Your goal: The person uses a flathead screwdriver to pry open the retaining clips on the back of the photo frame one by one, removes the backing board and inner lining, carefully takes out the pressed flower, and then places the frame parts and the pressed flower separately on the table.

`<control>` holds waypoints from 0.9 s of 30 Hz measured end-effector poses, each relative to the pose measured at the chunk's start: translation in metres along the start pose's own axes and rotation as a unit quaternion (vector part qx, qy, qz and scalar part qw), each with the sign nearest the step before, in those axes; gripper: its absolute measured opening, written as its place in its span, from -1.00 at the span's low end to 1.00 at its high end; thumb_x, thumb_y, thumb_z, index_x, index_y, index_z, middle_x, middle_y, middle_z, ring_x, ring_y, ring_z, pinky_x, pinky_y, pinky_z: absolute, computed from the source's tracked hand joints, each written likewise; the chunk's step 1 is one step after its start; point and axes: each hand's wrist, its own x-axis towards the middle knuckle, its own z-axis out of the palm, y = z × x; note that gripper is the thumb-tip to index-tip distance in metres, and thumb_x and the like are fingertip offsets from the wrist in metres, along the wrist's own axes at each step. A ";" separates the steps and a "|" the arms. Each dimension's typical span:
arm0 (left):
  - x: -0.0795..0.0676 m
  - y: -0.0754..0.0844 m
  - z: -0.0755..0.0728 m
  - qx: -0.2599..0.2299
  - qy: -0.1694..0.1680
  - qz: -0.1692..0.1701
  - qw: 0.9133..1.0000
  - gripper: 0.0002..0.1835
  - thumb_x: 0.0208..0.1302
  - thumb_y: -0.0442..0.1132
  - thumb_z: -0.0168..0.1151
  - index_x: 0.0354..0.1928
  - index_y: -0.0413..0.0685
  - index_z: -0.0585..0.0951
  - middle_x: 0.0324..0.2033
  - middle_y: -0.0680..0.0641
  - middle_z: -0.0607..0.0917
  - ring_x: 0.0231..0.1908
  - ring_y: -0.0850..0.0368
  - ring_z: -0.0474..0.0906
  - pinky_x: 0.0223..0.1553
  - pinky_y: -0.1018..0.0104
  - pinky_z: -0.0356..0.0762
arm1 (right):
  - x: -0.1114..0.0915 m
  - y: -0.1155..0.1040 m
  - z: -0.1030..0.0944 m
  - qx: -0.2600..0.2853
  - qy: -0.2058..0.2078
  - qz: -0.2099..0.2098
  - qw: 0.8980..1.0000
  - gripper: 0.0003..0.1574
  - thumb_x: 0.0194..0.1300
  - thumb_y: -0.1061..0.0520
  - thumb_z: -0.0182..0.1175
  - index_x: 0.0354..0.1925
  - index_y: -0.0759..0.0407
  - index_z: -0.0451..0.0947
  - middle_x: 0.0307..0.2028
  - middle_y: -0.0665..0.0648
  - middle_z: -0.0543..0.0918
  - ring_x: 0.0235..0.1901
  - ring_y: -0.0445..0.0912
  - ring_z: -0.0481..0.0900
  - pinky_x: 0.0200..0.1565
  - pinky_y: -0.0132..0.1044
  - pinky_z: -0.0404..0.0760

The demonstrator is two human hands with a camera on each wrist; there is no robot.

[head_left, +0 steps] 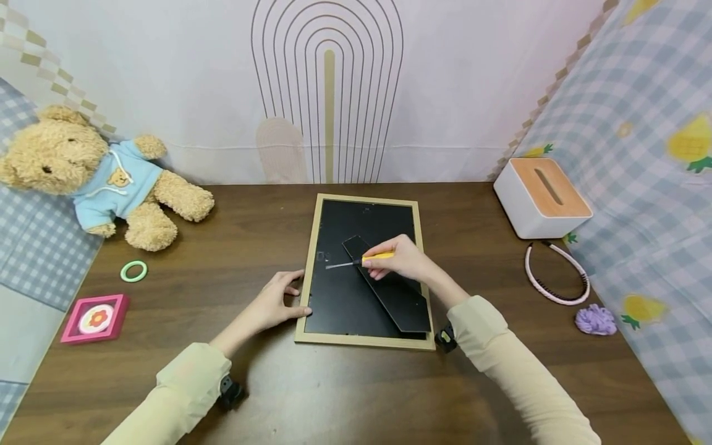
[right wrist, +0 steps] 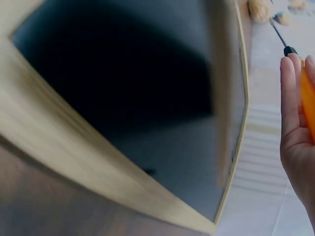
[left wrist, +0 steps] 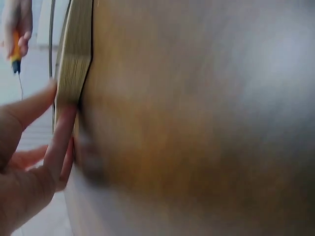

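A picture frame [head_left: 364, 343] with a light wooden border lies back side up on the table, its black backing and angled stand leg [head_left: 396, 298] showing. My left hand [head_left: 276, 301] rests against the frame's left edge; in the left wrist view the thumb touches the rim and the fairly straight fingers lie along its side. Above the backing, my right hand [head_left: 405, 258] grips a yellow-handled screwdriver [head_left: 384, 255] between thumb and fingers. Its thin metal shaft points left, close over the backing. In the right wrist view the screwdriver's orange-yellow handle [right wrist: 308, 101] is partly cut off.
A teddy bear [head_left: 119, 179] in a blue hoodie leans at the back left. Near it lie a green ring [head_left: 134, 264] and a pink square box [head_left: 79, 337]. On the right are a tissue box [head_left: 514, 207], a headband [head_left: 556, 298] and a purple scrunchie [head_left: 596, 320].
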 end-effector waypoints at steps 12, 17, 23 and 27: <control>0.009 -0.008 -0.005 -0.021 -0.052 0.018 0.998 -0.07 -0.04 -0.28 0.44 0.34 -0.40 0.14 0.19 -0.38 0.35 0.00 -0.15 0.55 0.15 -0.04 0.41 | 0.001 0.007 0.027 -0.088 -0.089 -0.005 0.992 -0.67 0.14 0.21 0.29 -0.12 0.37 0.63 -0.31 0.31 0.72 -0.46 -0.15 0.69 -0.34 -0.26 0.71; 0.009 -0.006 -0.002 -0.036 -0.055 0.013 0.998 -0.08 -0.03 -0.32 0.43 0.33 -0.42 0.13 0.19 -0.40 0.32 0.01 -0.18 0.54 0.13 -0.02 0.43 | 0.005 0.006 0.029 -0.117 -0.100 -0.018 0.988 -0.67 0.14 0.20 0.28 -0.13 0.35 0.64 -0.32 0.27 0.73 -0.48 -0.20 0.67 -0.36 -0.31 0.70; 0.009 -0.006 -0.003 -0.038 -0.056 0.008 0.998 -0.08 -0.02 -0.31 0.42 0.34 -0.40 0.13 0.20 -0.39 0.32 0.02 -0.18 0.53 0.13 -0.02 0.43 | 0.011 0.002 0.031 -0.130 -0.110 -0.020 0.985 -0.69 0.16 0.21 0.27 -0.13 0.35 0.64 -0.31 0.25 0.73 -0.49 -0.23 0.66 -0.37 -0.33 0.70; 0.010 -0.008 -0.004 -0.037 -0.057 0.008 0.998 -0.07 -0.02 -0.29 0.43 0.34 -0.39 0.13 0.20 -0.39 0.31 0.02 -0.18 0.52 0.14 -0.02 0.42 | 0.015 -0.003 0.030 -0.128 -0.121 -0.007 0.984 -0.70 0.14 0.24 0.27 -0.14 0.37 0.64 -0.35 0.29 0.73 -0.50 -0.23 0.65 -0.36 -0.30 0.70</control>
